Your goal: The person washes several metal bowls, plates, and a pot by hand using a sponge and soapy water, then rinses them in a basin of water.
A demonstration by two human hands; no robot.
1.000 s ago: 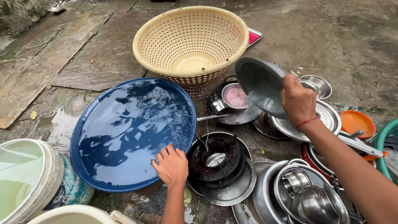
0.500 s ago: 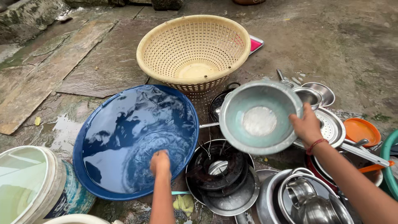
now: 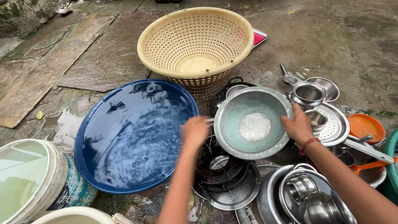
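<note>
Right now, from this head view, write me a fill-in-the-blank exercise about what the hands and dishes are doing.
1. The right hand grips the rim of a metal ____ held tilted toward the camera.
2. The left hand is raised between that vessel and the wide ____ tub full of water.
3. Behind the tub stands an empty cream plastic ____ with a perforated wall.
4. The right wrist wears a ____ thread.

Missing words: bowl; blue; basket; red
</note>
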